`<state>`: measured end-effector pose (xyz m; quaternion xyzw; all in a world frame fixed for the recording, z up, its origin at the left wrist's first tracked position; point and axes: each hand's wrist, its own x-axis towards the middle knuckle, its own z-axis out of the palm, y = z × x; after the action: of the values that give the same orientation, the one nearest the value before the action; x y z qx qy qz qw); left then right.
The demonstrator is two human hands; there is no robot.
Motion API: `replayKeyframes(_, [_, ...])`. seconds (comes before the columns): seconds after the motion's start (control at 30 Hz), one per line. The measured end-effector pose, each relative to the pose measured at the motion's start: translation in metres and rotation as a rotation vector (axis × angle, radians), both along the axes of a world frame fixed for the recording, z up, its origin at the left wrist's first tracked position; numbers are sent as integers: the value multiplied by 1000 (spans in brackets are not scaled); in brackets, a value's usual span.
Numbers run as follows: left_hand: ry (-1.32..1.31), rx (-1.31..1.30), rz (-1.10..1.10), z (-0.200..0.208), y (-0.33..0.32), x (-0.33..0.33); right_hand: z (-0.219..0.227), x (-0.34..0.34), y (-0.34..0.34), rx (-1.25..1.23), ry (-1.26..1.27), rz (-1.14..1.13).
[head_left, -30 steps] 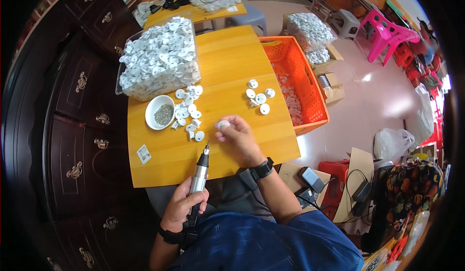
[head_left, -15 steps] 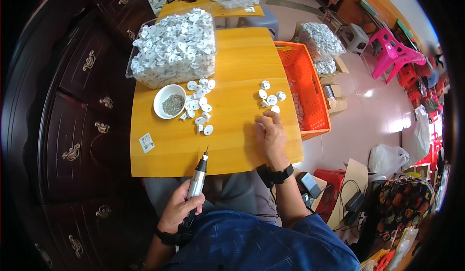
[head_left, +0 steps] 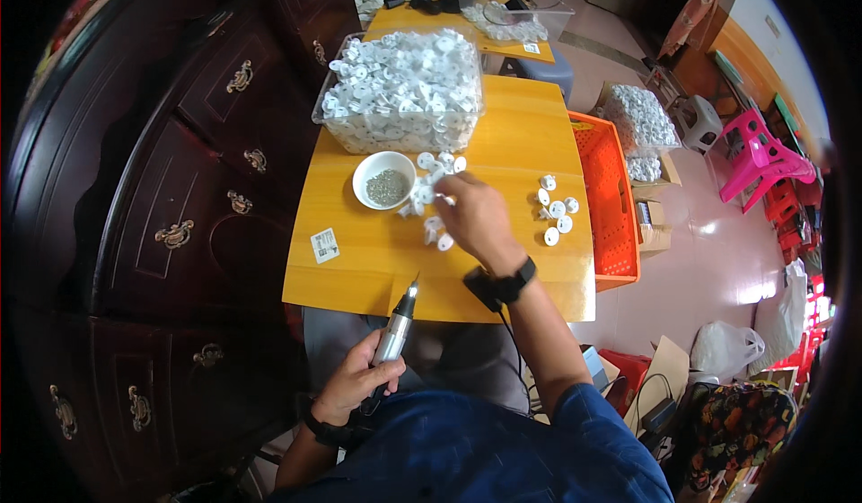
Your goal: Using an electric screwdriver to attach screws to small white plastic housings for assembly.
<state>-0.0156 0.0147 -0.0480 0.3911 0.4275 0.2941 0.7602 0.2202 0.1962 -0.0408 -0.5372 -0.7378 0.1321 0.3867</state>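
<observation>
the left hand (head_left: 362,379) has its fingers wrapped around a silver and black power screwdriver (head_left: 393,339), tip up over the near edge of the table (head_left: 516,135). the right hand (head_left: 478,220) is at a loose cluster of white round pieces (head_left: 425,194), fingers bent nearly together by one piece; i cannot tell whether they grip it. the cluster lies just beside a white bowl (head_left: 358,185) of small metal bits (head_left: 387,189).
</observation>
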Motion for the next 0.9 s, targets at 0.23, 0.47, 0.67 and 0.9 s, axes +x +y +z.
replayKeyframes(0.23, [-36, -3, 71, -1, -12, -18, -22, -85, 82, -294, -678, 94])
replayKeyframes(0.47, [-36, -17, 151, -1, -18, -28, -29, -106, 97, -283, -783, 134])
replayKeyframes(0.67, [-30, -17, 143, 1, -15, -25, -34, -100, 98, -268, -736, 145])
replayKeyframes(0.9, [2, -15, 128, 6, -14, -19, -50, -106, 108, -245, -737, 157])
